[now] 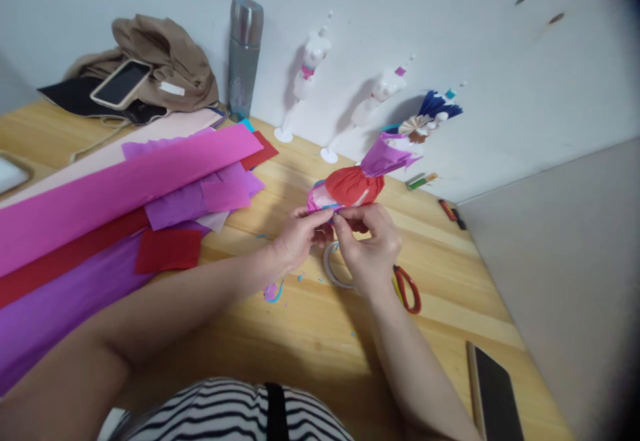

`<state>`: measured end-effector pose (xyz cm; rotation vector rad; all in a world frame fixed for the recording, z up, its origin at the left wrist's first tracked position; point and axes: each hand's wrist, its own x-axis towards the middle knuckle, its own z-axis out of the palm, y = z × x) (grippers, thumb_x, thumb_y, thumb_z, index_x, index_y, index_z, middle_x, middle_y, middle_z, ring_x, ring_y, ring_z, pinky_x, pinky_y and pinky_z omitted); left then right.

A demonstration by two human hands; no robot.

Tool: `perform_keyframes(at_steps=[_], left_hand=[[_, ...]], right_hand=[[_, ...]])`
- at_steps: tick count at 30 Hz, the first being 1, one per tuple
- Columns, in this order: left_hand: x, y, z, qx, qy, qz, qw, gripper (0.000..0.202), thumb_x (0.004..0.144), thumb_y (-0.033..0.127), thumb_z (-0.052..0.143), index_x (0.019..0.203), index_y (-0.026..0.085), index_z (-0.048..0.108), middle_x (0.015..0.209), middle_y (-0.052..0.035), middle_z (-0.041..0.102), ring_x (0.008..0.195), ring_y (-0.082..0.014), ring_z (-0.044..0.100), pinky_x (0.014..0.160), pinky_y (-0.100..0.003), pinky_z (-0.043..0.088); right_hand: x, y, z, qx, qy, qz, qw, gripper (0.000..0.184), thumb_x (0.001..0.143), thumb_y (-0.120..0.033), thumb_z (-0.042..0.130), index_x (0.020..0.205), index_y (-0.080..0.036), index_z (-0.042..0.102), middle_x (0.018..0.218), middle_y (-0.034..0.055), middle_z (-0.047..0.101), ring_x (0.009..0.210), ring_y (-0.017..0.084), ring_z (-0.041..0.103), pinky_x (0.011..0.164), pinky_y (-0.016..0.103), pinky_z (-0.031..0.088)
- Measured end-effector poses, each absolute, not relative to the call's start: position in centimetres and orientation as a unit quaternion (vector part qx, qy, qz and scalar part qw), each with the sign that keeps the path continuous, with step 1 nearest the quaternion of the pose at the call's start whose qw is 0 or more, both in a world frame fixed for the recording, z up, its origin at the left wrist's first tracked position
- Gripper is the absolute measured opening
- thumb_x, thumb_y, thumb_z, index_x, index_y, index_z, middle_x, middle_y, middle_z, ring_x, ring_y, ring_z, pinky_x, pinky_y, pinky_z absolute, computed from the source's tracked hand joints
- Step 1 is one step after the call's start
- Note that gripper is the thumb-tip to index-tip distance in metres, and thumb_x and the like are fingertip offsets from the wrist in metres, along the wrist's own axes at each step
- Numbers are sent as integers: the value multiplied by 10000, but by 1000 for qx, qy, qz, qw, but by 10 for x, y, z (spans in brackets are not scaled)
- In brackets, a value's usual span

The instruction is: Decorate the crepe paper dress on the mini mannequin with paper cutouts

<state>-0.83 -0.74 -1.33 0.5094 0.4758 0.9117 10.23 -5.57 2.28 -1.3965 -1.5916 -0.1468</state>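
Over the wooden table (310, 334), both hands work on a small mannequin dressed in tissue paper (356, 182), with a red skirt, a purple flare at its far end and a pink part near me. My left hand (299, 235) pinches the pink near end, fingers closed. My right hand (369, 244) pinches the same end from the right, thumb and fingers pressed together. A roll of tape (334, 269) lies just under my hands. Red-handled scissors (407, 287) rest beside my right wrist.
Sheets of pink, purple and red tissue paper (115, 187) cover the table's left. Two bare white mannequins (307, 74) (373, 104) and a dressed one (430, 117) stand by the wall. A steel flask (245, 57), a phone on clothing (121, 83) and another phone (495, 394) are around.
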Motion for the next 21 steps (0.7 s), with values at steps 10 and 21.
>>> perform_keyframes(at_steps=[10, 21], left_hand=[[-9, -8, -12, 258, 225, 428, 836, 317, 678, 435, 859, 719, 175, 684, 617, 0, 609, 556, -102, 520, 522, -243, 313], [-8, -8, -12, 243, 228, 426, 841, 271, 716, 404, 841, 725, 173, 698, 614, -3, 608, 546, -103, 521, 510, -247, 312]], right_hand=[[100, -54, 21, -630, -577, 31, 519, 109, 832, -265, 723, 745, -218, 676, 701, -13, 652, 579, 142, 551, 564, 301, 483], [98, -51, 18, -632, -543, 62, 549, 143, 803, -279, 724, 695, -207, 665, 675, -9, 622, 557, 135, 515, 535, 299, 431]])
